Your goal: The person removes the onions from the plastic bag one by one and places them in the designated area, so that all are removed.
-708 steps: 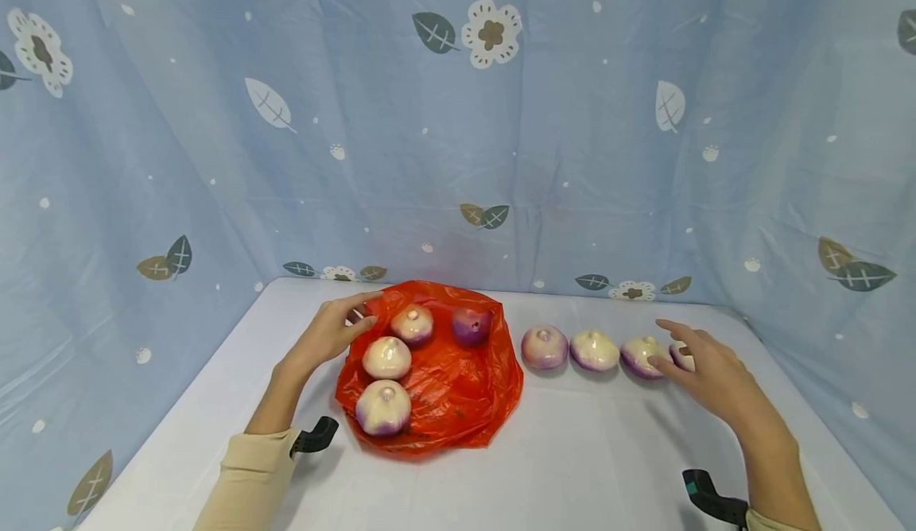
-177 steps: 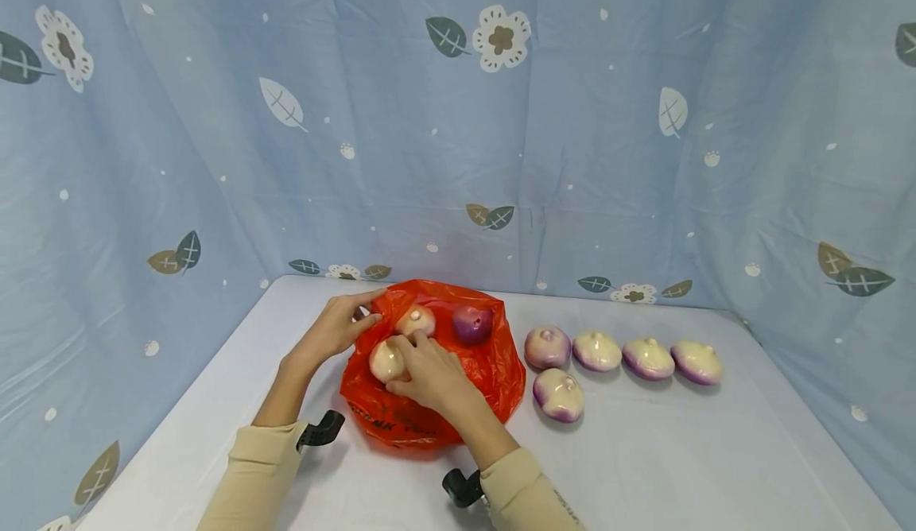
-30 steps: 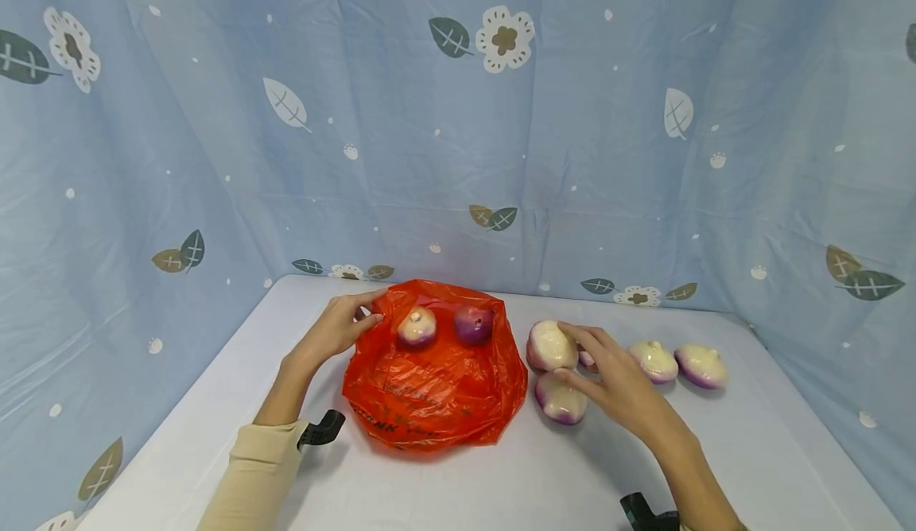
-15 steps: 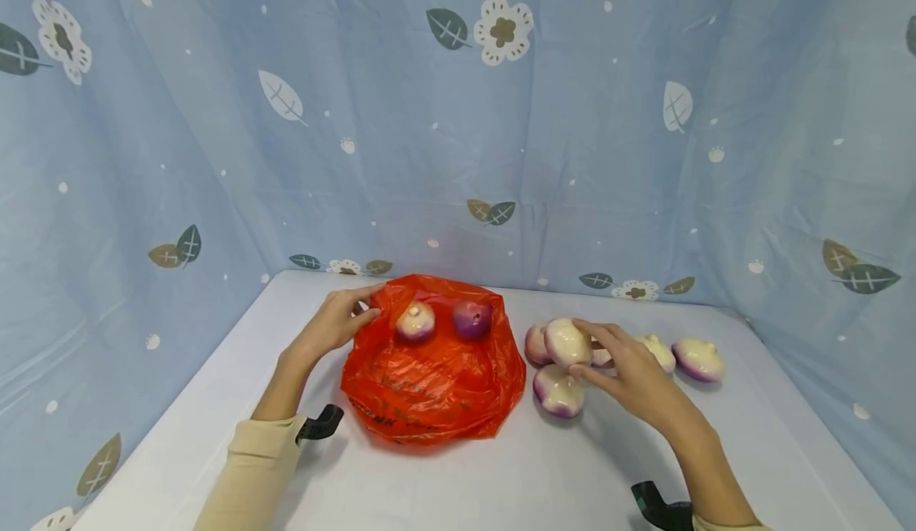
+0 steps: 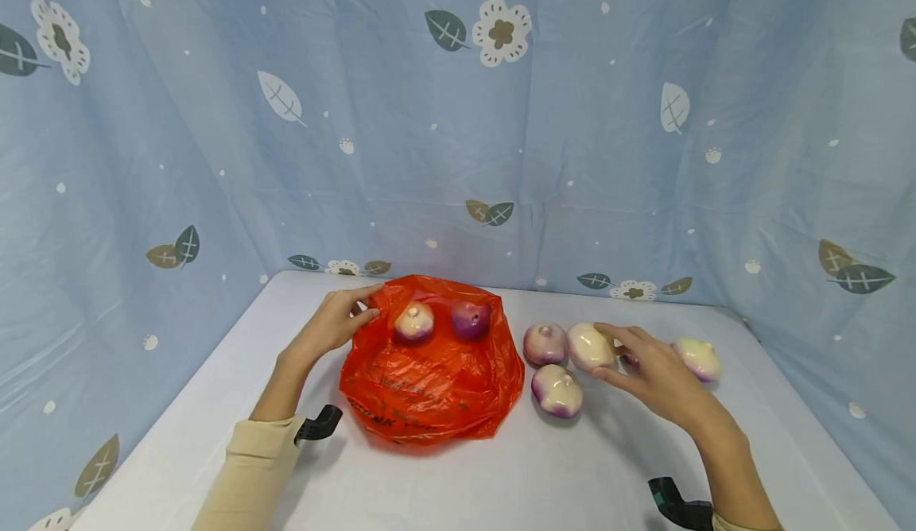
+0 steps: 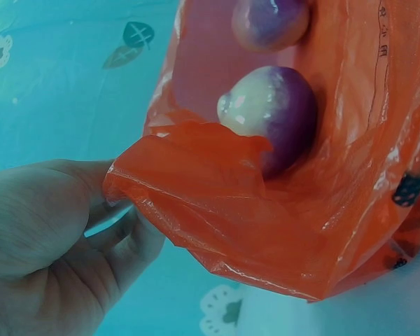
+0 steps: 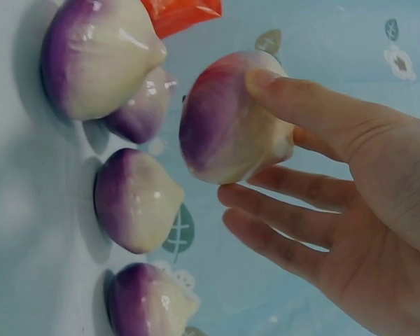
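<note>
My left hand [image 5: 332, 326] pinches the rim of a red plastic bag [image 5: 429, 392] at its left side. Inside the bag lie a pale onion [image 5: 414, 322] and a purple one [image 5: 470, 319]. My right hand [image 5: 665, 380] holds a glossy white-and-purple onion [image 7: 227, 119] between thumb and fingers. In the right wrist view that onion is off the table. Nearby on the table sit a pinkish onion [image 5: 545, 344] and, in front of it, another onion [image 5: 556, 392]. Farther right is an onion [image 5: 696, 358]; the hand partly hides others in the row.
A white table [image 5: 458, 487] carries everything. Blue patterned cloth [image 5: 401, 157] hangs along its back and sides. Black wrist cameras [image 5: 318, 424] sit at both wrists.
Since several seconds ago, my right hand has taken an onion from the bag. Over the last second it has carried it rightward above the row. My left hand stays at the bag's rim.
</note>
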Available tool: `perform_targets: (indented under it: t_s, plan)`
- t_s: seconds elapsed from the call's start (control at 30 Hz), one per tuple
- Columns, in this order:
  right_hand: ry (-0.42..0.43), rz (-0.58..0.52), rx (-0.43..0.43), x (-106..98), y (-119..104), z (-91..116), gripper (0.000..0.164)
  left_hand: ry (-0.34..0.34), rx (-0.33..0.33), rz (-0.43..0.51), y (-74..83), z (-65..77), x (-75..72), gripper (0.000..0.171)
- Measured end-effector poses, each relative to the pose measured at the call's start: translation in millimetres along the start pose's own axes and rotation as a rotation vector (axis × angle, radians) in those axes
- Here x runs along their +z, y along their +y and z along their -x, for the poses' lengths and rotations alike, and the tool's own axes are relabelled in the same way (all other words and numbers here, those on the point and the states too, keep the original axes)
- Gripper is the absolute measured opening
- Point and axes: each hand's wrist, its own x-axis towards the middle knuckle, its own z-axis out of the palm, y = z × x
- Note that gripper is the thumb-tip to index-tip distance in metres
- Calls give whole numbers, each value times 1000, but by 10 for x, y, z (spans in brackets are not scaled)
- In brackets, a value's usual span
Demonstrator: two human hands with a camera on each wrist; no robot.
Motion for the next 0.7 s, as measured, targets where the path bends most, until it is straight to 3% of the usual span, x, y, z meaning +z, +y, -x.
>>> perform_targets:
  t_s: [0.37, 0.7]
  plan:
    - [-70, -4, 5, -52, 91, 39, 55, -9, -7, 9, 18, 8, 2, 49]
    - [-230, -85, 29, -97, 165, 65, 54, -13, -20, 3, 31, 9, -1, 49]
